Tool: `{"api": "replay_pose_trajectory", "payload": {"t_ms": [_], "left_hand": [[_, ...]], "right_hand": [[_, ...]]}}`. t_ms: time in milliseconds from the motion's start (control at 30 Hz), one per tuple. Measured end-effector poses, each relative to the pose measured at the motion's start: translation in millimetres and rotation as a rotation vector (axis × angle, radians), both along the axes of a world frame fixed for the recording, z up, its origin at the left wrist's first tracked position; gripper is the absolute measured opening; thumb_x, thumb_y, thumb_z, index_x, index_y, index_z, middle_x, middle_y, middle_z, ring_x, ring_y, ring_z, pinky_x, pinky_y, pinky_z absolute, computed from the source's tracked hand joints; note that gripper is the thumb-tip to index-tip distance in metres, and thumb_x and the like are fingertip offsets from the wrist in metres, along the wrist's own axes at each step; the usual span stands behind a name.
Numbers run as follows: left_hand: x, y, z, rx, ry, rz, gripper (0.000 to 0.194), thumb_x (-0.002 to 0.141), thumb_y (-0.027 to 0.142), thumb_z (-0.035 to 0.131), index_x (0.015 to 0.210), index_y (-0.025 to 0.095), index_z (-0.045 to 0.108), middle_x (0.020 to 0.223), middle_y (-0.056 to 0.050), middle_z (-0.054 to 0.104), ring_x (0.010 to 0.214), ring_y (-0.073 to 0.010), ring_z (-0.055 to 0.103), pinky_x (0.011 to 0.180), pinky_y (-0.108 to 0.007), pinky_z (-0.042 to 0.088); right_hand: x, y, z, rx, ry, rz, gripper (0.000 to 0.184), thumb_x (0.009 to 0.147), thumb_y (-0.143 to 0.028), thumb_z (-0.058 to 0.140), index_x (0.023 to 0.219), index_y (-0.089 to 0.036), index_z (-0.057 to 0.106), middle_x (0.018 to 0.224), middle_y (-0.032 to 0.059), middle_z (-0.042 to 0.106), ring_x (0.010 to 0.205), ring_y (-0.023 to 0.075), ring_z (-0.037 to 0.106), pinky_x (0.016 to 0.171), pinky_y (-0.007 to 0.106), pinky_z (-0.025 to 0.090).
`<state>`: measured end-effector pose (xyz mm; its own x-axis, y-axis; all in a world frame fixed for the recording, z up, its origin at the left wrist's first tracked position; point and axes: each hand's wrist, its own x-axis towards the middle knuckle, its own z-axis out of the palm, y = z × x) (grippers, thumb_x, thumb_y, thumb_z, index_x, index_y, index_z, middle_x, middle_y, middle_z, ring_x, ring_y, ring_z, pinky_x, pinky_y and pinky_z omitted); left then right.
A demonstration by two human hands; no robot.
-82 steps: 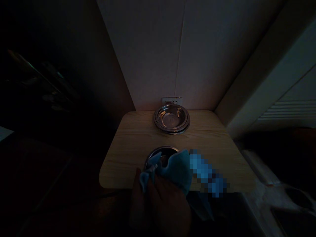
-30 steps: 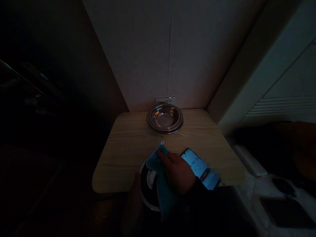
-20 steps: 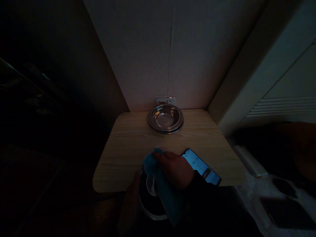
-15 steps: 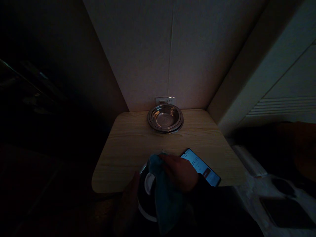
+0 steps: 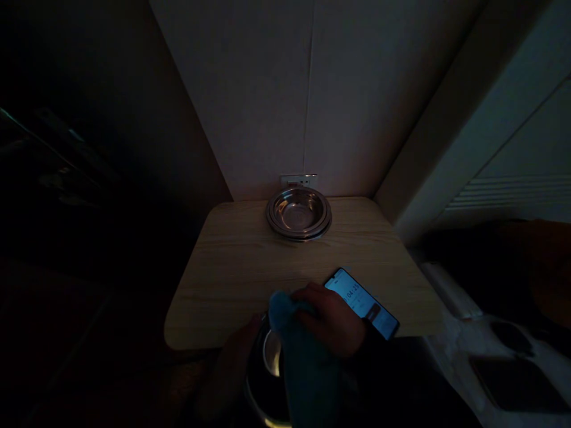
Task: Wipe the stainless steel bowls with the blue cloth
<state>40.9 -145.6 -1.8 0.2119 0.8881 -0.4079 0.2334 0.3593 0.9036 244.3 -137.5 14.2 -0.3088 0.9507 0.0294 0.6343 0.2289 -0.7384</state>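
In dim light, my right hand (image 5: 332, 318) is closed around a teal cloth (image 5: 307, 368), which hangs down over the right side of a round metal bowl (image 5: 263, 380). My left hand (image 5: 232, 362) is closed on the left edge of that bowl, with its fingers partly lost in the dark. The bowl is tilted in front of the table's near edge. Its inside looks dark, with a pale gleam and a bright lower rim. Just right of my right hand lies a lit phone (image 5: 361, 302).
Stacked shiny metal bowls (image 5: 298, 215) stand at the back of the small wooden table (image 5: 214, 267), below a wall socket (image 5: 298, 179). At the lower right, a dark flat object (image 5: 517, 383) lies on a pale surface beyond the table. A wall closes off the back.
My right hand and the cloth have shifted slightly down and to the right. The held bowl has tilted and dropped a little, and the gleam on it has changed.
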Motion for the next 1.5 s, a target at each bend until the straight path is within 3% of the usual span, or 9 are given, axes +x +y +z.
{"api": "replay_pose_trajectory", "payload": {"t_ms": [200,333,500,700,767,1067,1167,1367,1500], "left_hand": [[-2.2,-5.3,-8.4,0.029,0.001,0.008,0.022,0.076,0.034,0.054,0.084,0.024,0.071,0.093,-0.004,0.073,0.111,-0.0265,0.056,0.101,-0.037,0.037],[-15.2,-9.9,-10.4,0.028,0.042,0.067,0.024,0.072,0.038,0.059,0.09,0.028,0.071,0.106,-0.002,0.07,0.114,-0.0268,0.054,0.103,-0.038,0.034],[-17.3,-3.4,-6.0,-0.067,0.11,0.091,0.037,0.079,0.046,0.048,0.097,0.022,0.07,0.103,-0.007,0.071,0.106,-0.0265,0.061,0.097,-0.04,0.042],[6.3,0.1,-9.4,-0.002,0.02,-0.061,0.028,0.076,0.043,0.053,0.089,0.025,0.071,0.094,-0.003,0.073,0.105,-0.0252,0.061,0.093,-0.036,0.044],[10.5,0.5,-12.4,0.0,0.021,-0.054,0.027,0.075,0.043,0.054,0.085,0.025,0.072,0.087,-0.004,0.074,0.104,-0.0267,0.061,0.092,-0.037,0.046],[-4.0,0.3,1.3,-0.054,0.189,0.018,0.042,0.079,0.049,0.045,0.1,0.022,0.069,0.11,-0.006,0.069,0.113,-0.0272,0.055,0.104,-0.042,0.034],[-3.8,1.9,-1.2,-0.063,0.246,-0.077,0.049,0.082,0.05,0.039,0.108,0.018,0.066,0.114,-0.007,0.067,0.112,-0.0271,0.056,0.105,-0.044,0.032],[-6.6,-0.2,4.6,0.088,0.204,-0.203,0.038,0.076,0.045,0.05,0.103,0.026,0.069,0.116,-0.002,0.066,0.113,-0.0269,0.055,0.105,-0.039,0.033],[-1.6,1.6,12.8,0.071,0.201,-0.149,0.044,0.078,0.046,0.045,0.108,0.022,0.067,0.116,-0.004,0.066,0.112,-0.0273,0.056,0.103,-0.041,0.034]], "right_hand": [[-15.5,7.2,25.1,0.053,-0.109,0.277,0.022,0.076,-0.015,0.059,0.096,-0.021,0.065,0.088,0.0024,0.061,0.083,0.0158,0.058,0.071,0.024,0.043],[-12.3,3.6,15.3,0.001,-0.024,0.125,0.02,0.08,-0.019,0.059,0.098,-0.022,0.066,0.089,0.0023,0.062,0.083,0.0151,0.06,0.073,0.024,0.044],[5.7,-3.3,-3.7,-0.083,0.063,-0.057,0.016,0.083,-0.026,0.059,0.096,-0.019,0.067,0.089,0.0032,0.067,0.084,0.0168,0.062,0.076,0.027,0.045],[-4.3,4.7,14.6,0.009,-0.108,0.294,0.01,0.079,-0.021,0.061,0.087,-0.019,0.067,0.084,0.0019,0.064,0.079,0.0149,0.06,0.069,0.023,0.043],[-10.6,6.7,19.7,0.039,-0.168,0.327,0.009,0.079,-0.024,0.061,0.084,-0.02,0.067,0.083,0.0019,0.063,0.079,0.0152,0.06,0.067,0.023,0.042],[7.5,-5.7,6.6,-0.109,-0.05,0.001,0.022,0.089,-0.029,0.048,0.098,-0.021,0.067,0.091,0.0038,0.066,0.084,0.0166,0.061,0.076,0.026,0.043],[7.5,-5.4,7.4,-0.152,-0.1,0.009,0.021,0.086,-0.031,0.052,0.095,-0.02,0.068,0.091,0.0049,0.067,0.086,0.0183,0.061,0.076,0.026,0.043],[-7.8,4.6,16.7,-0.066,-0.108,0.178,0.017,0.079,-0.026,0.058,0.092,-0.021,0.067,0.091,0.0032,0.067,0.085,0.018,0.061,0.073,0.025,0.041],[-12.5,4.2,12.4,-0.102,-0.04,-0.005,0.016,0.082,-0.028,0.055,0.09,-0.019,0.066,0.088,0.0038,0.067,0.083,0.0186,0.061,0.073,0.027,0.042]]}}
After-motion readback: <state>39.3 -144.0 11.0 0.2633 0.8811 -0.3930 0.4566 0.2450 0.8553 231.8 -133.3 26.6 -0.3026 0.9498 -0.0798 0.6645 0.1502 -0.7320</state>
